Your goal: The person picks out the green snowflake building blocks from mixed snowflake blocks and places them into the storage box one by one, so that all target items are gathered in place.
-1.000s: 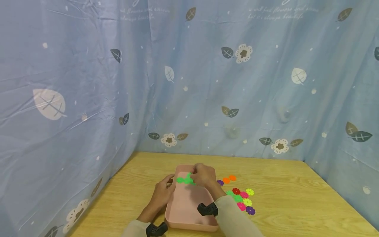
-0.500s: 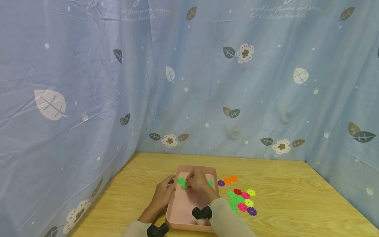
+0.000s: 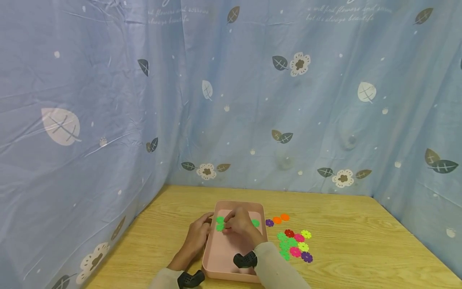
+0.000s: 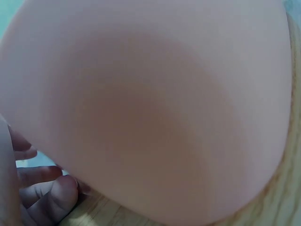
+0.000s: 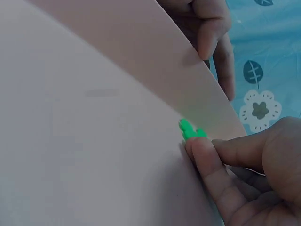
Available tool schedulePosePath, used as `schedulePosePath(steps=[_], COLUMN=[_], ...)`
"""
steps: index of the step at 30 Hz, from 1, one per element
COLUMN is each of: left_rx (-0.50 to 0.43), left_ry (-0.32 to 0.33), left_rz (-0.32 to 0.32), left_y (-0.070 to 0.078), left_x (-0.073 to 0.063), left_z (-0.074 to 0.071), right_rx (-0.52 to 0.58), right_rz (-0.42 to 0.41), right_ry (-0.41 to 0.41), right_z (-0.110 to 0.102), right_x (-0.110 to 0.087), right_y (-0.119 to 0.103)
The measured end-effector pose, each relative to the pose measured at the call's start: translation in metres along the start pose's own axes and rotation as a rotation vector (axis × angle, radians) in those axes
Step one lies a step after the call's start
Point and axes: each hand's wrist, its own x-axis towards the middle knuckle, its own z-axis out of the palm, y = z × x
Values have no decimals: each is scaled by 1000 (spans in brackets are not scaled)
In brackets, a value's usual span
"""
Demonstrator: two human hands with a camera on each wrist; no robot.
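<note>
Head view is showing the right hand [image 3: 240, 223] bending over a salmon-pink plastic tray [image 3: 225, 259], its thumb and fingertips drawn close together. Right-wrist view is showing those fingertips apparently pinching a green snowflake disc [image 5: 192, 129], which is standing out nearly edge-on, low beside the tray's wall. Two green discs [image 3: 220, 220] are lying between ten and eleven o'clock in the tray, just beside the fingers; which one is being pinched I cannot tell. A lone green disc [image 3: 255, 222] is lying between one and two o'clock. The left hand [image 3: 197, 237] is resting against the outer wall between nine and ten o'clock, fingers loosely bent, not visibly clamping anything.

Judging by looks, each disc is going to be feeling very light, stiff, rather slick and hardly fragile; its notched rim is offering the best hold, thumb and forefinger taking opposite faces. The tray is looking light and slightly flexible, so its wall is the place for steadying it.

A mixed cluster of snowflake discs [image 3: 294, 243] is lying at the tray's three o'clock. Cursive lettering on the blue curtain [image 3: 231, 96] is reading, partly blurred, "will find flowers and" and "but it's always". I am seeing no brand or label.
</note>
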Motion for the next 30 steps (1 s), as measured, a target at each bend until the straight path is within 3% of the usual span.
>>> schedulePosePath(steps=[17, 23, 30], left_rx=[-14, -46, -19], left_ry=[3, -13, -15], left_rz=[2, -3, 22], left_y=[-1, -2, -2], left_x=[4, 0, -3], left_z=[-2, 2, 2], right_rx=[58, 35, 89], right_rz=[2, -23, -7], right_ry=[-9, 13, 67], right_z=[0, -12, -29], right_x=[2, -5, -9], right_y=[-5, -7, -19])
